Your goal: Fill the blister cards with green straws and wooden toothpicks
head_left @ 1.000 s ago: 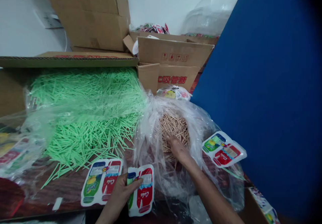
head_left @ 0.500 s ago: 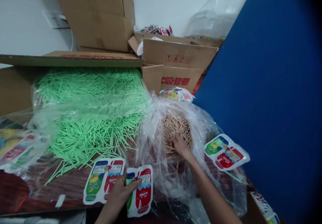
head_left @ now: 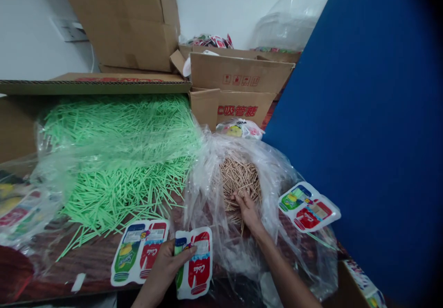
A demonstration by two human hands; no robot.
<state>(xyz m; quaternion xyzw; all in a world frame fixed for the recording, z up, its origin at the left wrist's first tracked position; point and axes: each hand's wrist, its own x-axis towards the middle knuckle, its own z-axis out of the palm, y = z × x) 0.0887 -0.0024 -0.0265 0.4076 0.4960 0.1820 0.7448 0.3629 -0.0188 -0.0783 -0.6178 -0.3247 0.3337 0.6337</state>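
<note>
My left hand [head_left: 163, 268], thumb on top, grips a flat Cola-and-Sprite printed packet [head_left: 200, 273] at the front edge of the table. Just left of it, partly behind that hand, lies a similar packet [head_left: 127, 255]. My right hand [head_left: 248, 210] is at the near side of a heap of thin brown sticks [head_left: 240, 172], its fingers pinched together on some of them; how many is hidden. A clear plastic bag [head_left: 204, 188] surrounds the heap. On the bag's right side rests another printed packet [head_left: 308, 206].
Many thin green sticks [head_left: 110, 183] spill from a bag in an open carton [head_left: 20, 128] at the left. Cardboard boxes [head_left: 242, 79] stand behind. A blue panel [head_left: 346, 137] borders the right side. A small white piece [head_left: 78, 282] lies on the dark table.
My right hand has drawn back slightly toward me from the brown heap, its fingers now closed together. My left hand still holds its packet. The whole view has shifted a little.
</note>
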